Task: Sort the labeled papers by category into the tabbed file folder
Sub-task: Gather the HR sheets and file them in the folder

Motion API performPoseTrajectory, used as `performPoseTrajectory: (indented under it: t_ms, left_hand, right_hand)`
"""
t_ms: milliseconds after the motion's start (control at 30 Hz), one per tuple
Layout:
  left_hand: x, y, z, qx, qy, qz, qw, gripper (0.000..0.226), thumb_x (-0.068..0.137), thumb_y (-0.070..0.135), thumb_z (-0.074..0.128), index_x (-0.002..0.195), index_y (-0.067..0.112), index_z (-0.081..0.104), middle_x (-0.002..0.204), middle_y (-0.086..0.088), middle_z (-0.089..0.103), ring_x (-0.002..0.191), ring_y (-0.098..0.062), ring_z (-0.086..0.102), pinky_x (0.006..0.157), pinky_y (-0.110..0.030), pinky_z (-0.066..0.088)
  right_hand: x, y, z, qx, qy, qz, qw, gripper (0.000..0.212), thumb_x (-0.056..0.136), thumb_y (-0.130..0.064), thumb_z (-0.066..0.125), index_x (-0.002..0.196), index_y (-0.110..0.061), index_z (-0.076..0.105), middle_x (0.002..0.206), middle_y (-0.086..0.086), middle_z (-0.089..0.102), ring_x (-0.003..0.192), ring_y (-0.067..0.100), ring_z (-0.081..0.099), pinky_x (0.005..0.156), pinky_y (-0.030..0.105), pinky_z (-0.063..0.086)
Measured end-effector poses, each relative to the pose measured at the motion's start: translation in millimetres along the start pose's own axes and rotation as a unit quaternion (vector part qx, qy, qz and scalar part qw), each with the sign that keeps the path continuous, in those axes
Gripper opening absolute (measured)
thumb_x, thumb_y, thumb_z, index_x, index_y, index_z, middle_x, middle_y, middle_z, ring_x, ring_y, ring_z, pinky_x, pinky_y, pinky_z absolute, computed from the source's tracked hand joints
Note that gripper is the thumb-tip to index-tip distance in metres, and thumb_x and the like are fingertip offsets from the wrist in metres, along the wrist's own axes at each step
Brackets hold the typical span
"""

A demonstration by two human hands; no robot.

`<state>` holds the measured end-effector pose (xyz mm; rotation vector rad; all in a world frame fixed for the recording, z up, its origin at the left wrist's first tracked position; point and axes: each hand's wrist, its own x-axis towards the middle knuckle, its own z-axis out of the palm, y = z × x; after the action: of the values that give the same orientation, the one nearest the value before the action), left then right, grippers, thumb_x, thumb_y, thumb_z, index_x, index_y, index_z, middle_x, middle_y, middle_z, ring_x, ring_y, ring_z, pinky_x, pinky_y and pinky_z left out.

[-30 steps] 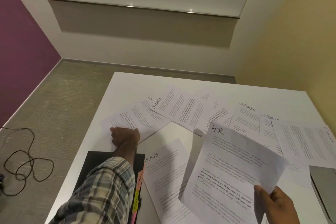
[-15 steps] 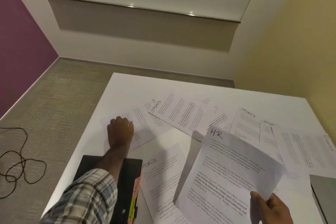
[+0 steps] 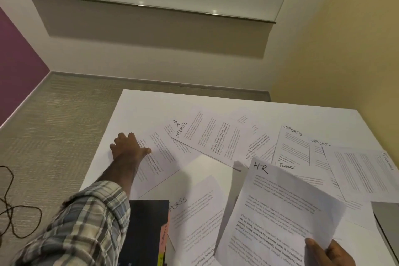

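The black folder (image 3: 146, 229) lies at the near left of the worktop (image 3: 151, 103), long side running away from the person, tabs (image 3: 164, 235) facing right; the checked sleeve (image 3: 86, 222) hides part of it, the bottom edge cuts it off, and its tab words are too blurry to read; the right hand (image 3: 330, 252), also cut off, pinches the near corner of the HR paper (image 3: 280, 211), whose label points away; the left hand (image 3: 129, 149) rests flat, fingers spread, on another sheet (image 3: 164, 153).

Dim, warm room light. Two glare spots on ledge (image 3: 151, 7) at 12. HR sheet (image 3: 280, 211) throws shadow twd 9. Wide-angle bend at edges; sleeve (image 3: 86, 222) at 7 blurred.
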<state>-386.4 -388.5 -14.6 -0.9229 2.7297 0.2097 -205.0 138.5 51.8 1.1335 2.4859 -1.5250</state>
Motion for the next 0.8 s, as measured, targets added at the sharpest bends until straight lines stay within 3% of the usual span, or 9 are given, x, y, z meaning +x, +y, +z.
performPoseTrajectory:
  t_ms: [100, 200, 267, 367, 467, 567, 667, 733, 800]
  left_hand:
    - [3.5, -2.0, -1.4, -0.013, 0.016, -0.022, 1.0, 0.081, 0.072, 0.066, 0.076, 0.128, 0.013, 0.051, 0.13, -0.014, 0.053, 0.121, -0.032, 0.051, 0.101, -0.045, 0.042]
    - [4.2, -0.7, -3.5, -0.023, 0.024, -0.03, 0.999, 0.078, 0.071, 0.065, 0.077, 0.122, 0.011, 0.054, 0.124, -0.013, 0.059, 0.118, -0.032, 0.054, 0.097, -0.044, 0.043]
    - [4.7, -0.6, -6.6, -0.024, 0.013, -0.035, 0.999, 0.076, 0.071, 0.064, 0.078, 0.119, 0.011, 0.055, 0.122, -0.012, 0.06, 0.116, -0.031, 0.053, 0.096, -0.043, 0.044]
    - [9.3, -2.7, -15.0, -0.034, -0.017, -0.016, 0.999, 0.063, 0.075, 0.05, 0.081, 0.117, 0.01, 0.059, 0.12, -0.012, 0.059, 0.114, -0.031, 0.055, 0.092, -0.043, 0.048]
    - [16.1, -11.7, -25.3, -0.086, -0.049, 0.036, 0.994, 0.035, 0.083, 0.026, 0.074, 0.109, 0.013, 0.054, 0.111, -0.01, 0.065, 0.101, -0.031, 0.063, 0.084, -0.041, 0.054]
    - [15.9, -20.9, -41.8, -0.134, -0.064, 0.083, 0.985, 0.028, 0.085, 0.02, 0.068, 0.108, 0.021, 0.052, 0.109, -0.006, 0.067, 0.097, -0.03, 0.064, 0.085, -0.041, 0.054]
    - [5.5, -22.4, -66.7, -0.147, -0.029, 0.119, 0.981, 0.024, 0.092, 0.023, 0.061, 0.116, 0.023, 0.064, 0.117, -0.003, 0.069, 0.104, -0.027, 0.063, 0.084, -0.034, 0.049]
    - [-8.2, -22.1, -86.5, -0.159, 0.0, 0.137, 0.978, 0.019, 0.095, 0.027, 0.056, 0.11, 0.025, 0.068, 0.114, -0.001, 0.07, 0.1, -0.024, 0.064, 0.083, -0.033, 0.05]
    - [-28.6, -22.9, -108.2, -0.182, 0.023, 0.154, 0.971, 0.019, 0.098, 0.028, 0.052, 0.104, 0.025, 0.069, 0.105, 0.0, 0.072, 0.09, -0.021, 0.065, 0.077, -0.033, 0.051]
  right_hand:
    - [-6.6, -1.1, 6.2, -0.004, -0.002, 0.003, 1.0, 0.007, 0.086, -0.004, 0.077, 0.086, -0.01, 0.073, 0.073, -0.009, 0.078, 0.087, 0.031, 0.071, 0.06, 0.005, 0.05]
    - [-15.9, -15.2, 12.1, 0.021, -0.025, -0.008, 0.999, 0.011, 0.089, 0.003, 0.071, 0.096, -0.005, 0.069, 0.077, -0.003, 0.076, 0.082, 0.025, 0.063, 0.057, 0.003, 0.05]
    - [-19.2, -17.9, 17.4, 0.015, -0.027, -0.027, 0.999, 0.012, 0.089, 0.002, 0.072, 0.1, -0.003, 0.069, 0.088, 0.001, 0.073, 0.085, 0.028, 0.064, 0.072, 0.019, 0.055]
    - [-18.8, -17.9, 25.1, -0.017, -0.007, -0.019, 1.0, 0.01, 0.087, -0.004, 0.076, 0.096, -0.002, 0.073, 0.084, 0.002, 0.075, 0.087, 0.033, 0.069, 0.094, 0.043, 0.052]
    - [-23.7, -24.5, 28.7, -0.027, -0.026, -0.024, 0.999, 0.004, 0.086, -0.009, 0.079, 0.088, -0.008, 0.076, 0.069, 0.003, 0.076, 0.084, 0.035, 0.073, 0.08, 0.04, 0.059]
    - [-25.1, -36.4, 27.8, -0.006, -0.046, -0.029, 0.999, 0.003, 0.089, -0.008, 0.076, 0.088, -0.006, 0.073, 0.072, 0.011, 0.075, 0.076, 0.03, 0.068, 0.063, 0.033, 0.053]
    - [-26.6, -51.6, 26.4, 0.0, -0.051, -0.031, 0.998, 0.006, 0.091, -0.01, 0.074, 0.094, -0.007, 0.072, 0.078, 0.009, 0.075, 0.078, 0.028, 0.066, 0.078, 0.039, 0.051]
    - [-31.3, -64.7, 26.3, 0.022, -0.057, -0.028, 0.998, 0.004, 0.091, -0.01, 0.072, 0.094, -0.012, 0.071, 0.077, 0.003, 0.075, 0.08, 0.029, 0.067, 0.086, 0.048, 0.054]
    - [-36.4, -79.6, 24.7, 0.051, -0.075, -0.025, 0.996, 0.003, 0.094, -0.009, 0.069, 0.096, -0.008, 0.07, 0.076, 0.006, 0.072, 0.073, 0.029, 0.063, 0.081, 0.045, 0.055]
